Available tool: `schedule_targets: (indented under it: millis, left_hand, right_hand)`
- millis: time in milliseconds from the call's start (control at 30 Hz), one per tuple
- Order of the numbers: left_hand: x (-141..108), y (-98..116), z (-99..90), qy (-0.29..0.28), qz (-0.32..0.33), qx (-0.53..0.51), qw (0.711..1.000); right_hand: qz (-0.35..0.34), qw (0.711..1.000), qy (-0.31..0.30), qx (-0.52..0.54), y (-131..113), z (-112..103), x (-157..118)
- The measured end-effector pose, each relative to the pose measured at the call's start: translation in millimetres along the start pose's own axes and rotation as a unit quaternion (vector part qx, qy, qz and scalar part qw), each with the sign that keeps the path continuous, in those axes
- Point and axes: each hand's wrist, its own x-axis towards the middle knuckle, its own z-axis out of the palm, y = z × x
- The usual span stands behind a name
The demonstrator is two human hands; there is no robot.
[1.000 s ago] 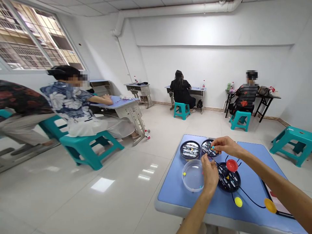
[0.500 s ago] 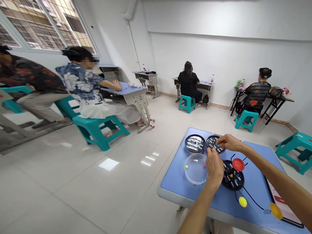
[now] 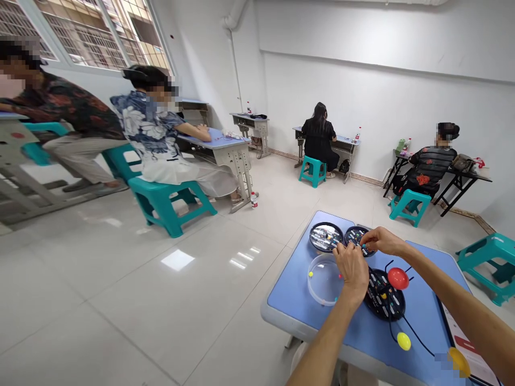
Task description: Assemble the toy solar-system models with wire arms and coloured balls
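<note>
My right hand pinches a small blue bead over the back right round black disc, which carries white print. My left hand is closed beside it, fingertips together at the disc's near left edge; anything between them is too small to make out. Left of that hand lies a clear round dish with a few coloured beads near its rim. Another black disc sits behind the dish. Below my right wrist is a third black disc, with black rods and a red cup.
A yellow cup and an orange cup sit on rods at the near right. A phone or tablet lies under my right forearm. The blue table has a rounded edge. Several people sit on green stools at other desks.
The view has shifted slightly. My left fingertips have moved a little left and up, away from the blue bead. My right hand stays at the same disc.
</note>
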Motion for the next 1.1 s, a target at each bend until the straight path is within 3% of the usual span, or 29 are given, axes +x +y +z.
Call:
schedule_targets:
  millis: [300,600,1100]
  left_hand:
    - [2,2,-4.1,-0.007,0.006,-0.014,1.000]
    - [2,-1,0.1,-0.007,0.000,-0.022,1.000]
    - [6,-2,2.8,-0.047,0.007,0.000,0.999]
  right_hand:
    - [-0.032,0.993,0.017,-0.112,-8,3,-4]
    - [-0.116,0.961,0.033,-0.248,-15,15,-7]
    - [-0.110,0.951,0.026,-0.288,-9,12,-6]
